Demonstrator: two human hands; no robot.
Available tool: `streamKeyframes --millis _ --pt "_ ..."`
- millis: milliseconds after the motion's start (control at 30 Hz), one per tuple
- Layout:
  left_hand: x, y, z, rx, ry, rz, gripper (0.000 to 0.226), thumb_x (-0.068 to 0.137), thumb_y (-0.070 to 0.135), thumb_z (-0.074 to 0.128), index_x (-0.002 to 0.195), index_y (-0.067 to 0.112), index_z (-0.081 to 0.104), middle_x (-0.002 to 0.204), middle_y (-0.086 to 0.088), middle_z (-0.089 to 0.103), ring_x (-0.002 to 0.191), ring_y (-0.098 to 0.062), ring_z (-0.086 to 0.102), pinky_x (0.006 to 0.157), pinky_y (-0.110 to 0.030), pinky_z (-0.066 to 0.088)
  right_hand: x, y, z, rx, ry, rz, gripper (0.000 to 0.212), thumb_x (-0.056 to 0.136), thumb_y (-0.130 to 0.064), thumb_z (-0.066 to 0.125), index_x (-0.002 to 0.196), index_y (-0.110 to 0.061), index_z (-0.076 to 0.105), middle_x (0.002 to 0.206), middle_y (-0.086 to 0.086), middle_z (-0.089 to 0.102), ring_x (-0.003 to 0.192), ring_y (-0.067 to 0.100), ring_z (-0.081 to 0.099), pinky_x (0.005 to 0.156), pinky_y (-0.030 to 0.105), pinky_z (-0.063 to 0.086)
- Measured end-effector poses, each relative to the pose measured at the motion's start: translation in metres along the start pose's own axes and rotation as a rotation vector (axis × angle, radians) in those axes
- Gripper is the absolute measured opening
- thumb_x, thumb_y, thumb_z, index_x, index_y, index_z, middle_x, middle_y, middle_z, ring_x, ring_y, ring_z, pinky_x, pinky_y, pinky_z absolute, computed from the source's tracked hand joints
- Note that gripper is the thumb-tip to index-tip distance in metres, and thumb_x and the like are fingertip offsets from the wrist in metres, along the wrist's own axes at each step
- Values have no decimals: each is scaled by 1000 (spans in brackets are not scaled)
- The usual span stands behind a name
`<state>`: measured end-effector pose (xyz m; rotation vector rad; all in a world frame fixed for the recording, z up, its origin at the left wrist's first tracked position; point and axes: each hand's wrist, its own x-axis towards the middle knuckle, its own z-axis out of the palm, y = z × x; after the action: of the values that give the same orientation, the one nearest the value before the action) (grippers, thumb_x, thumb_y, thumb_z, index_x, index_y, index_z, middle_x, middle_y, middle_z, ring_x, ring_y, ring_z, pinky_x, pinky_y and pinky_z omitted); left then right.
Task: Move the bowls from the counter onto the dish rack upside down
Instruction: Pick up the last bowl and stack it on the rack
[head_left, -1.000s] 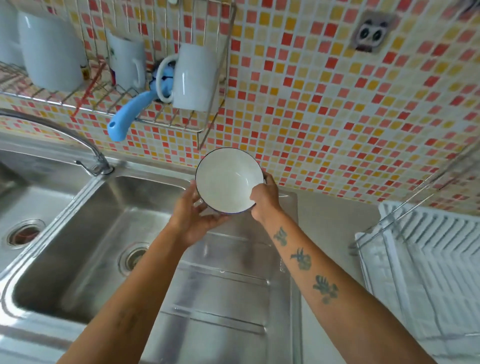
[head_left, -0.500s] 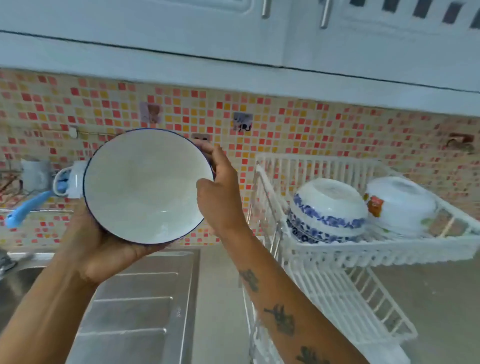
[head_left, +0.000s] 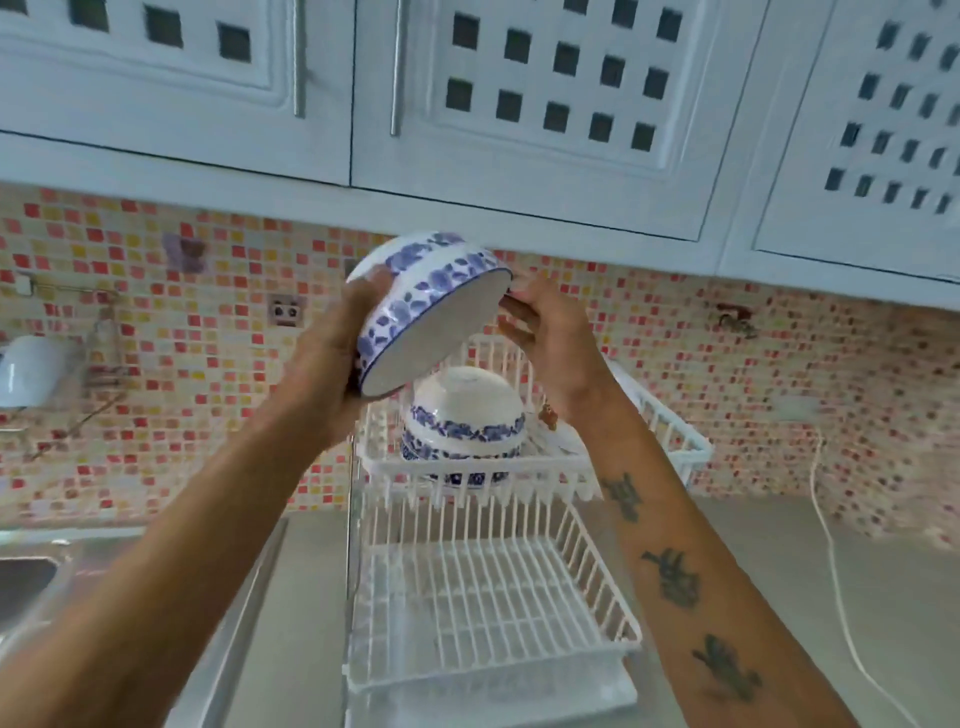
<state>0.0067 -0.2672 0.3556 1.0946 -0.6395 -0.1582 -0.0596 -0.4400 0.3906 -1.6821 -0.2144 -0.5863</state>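
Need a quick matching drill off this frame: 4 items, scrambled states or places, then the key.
Items:
1. held bowl
2. racked bowl
3. lower rack tier
4. white cable

States or places:
A. nothing on it
B. upside down on the upper tier
C. trailing over the counter at the right
D. tilted in the air, left hand on its wall, right hand at its rim

Pairs: 1-D, 2-B, 3-A, 4-C
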Motion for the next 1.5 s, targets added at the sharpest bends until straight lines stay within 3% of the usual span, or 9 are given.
streamKeyframes --millis 100,167,267,400,667,867,1133,1333,1500 --pt "11 -14 21 276 135 172 75 52 55 79 116 22 60 109 -2 72 93 -18 74 70 -29 61 4 14 -20 -24 34 75 25 90 -46 49 91 -25 63 94 -5 63 95 15 57 101 31 39" --pt "18 -28 23 483 187 241 89 48 57 83 123 20 52 111 -1 66 96 -20 71 73 -33 62 8 24 -25 -70 53 134 32 96 -50 43 97 -29 67 102 -5 71 93 8 67 89 26 49" --pt "25 -39 24 741 187 307 93 45 59 87 123 27 48 117 4 60 105 -18 63 86 -36 57 14 43 -22 -107 117 237 46 81 -70 48 92 -31 70 103 4 76 92 22 73 88 43 57" --pt "38 -59 26 910 178 296 100 44 60 87 128 24 49 122 3 54 113 -16 53 93 -33 49 21 74 -15 -109 234 294 90 55 -89 53 117 -25 65 114 2 71 102 24 69 95 49 53" --pt "50 -89 24 933 127 217 108 46 55 90 137 21 43 132 1 48 116 -8 42 96 -25 40 17 94 -22 -59 268 338 67 78 -64 56 128 -20 58 121 0 65 107 19 63 89 34 51" --pt "51 -93 18 972 112 165 107 47 49 92 136 19 42 130 0 46 117 -13 45 95 -27 43 28 117 -25 -80 227 441 88 56 -83 53 120 -24 62 115 0 70 103 23 67 94 47 53" --pt "49 -96 19 1094 64 89 111 53 43 92 142 16 32 136 -5 41 110 -11 40 89 -24 37 33 123 -28 -102 172 517 94 53 -74 49 129 -19 55 120 5 66 104 25 65 93 46 54" --pt "50 -96 20 1120 68 -5 114 55 46 90 145 16 28 140 -5 40 121 -21 47 91 -28 42 39 132 -32 -121 154 561 82 69 -66 48 133 -15 52 124 7 63 106 24 63 93 43 52" --pt "42 -88 25 1155 40 -62 119 57 47 89 150 16 20 146 -9 33 130 -27 42 104 -38 42 33 124 -26 -221 174 479 91 64 -73 35 135 -19 50 127 6 61 108 25 61 91 42 52"
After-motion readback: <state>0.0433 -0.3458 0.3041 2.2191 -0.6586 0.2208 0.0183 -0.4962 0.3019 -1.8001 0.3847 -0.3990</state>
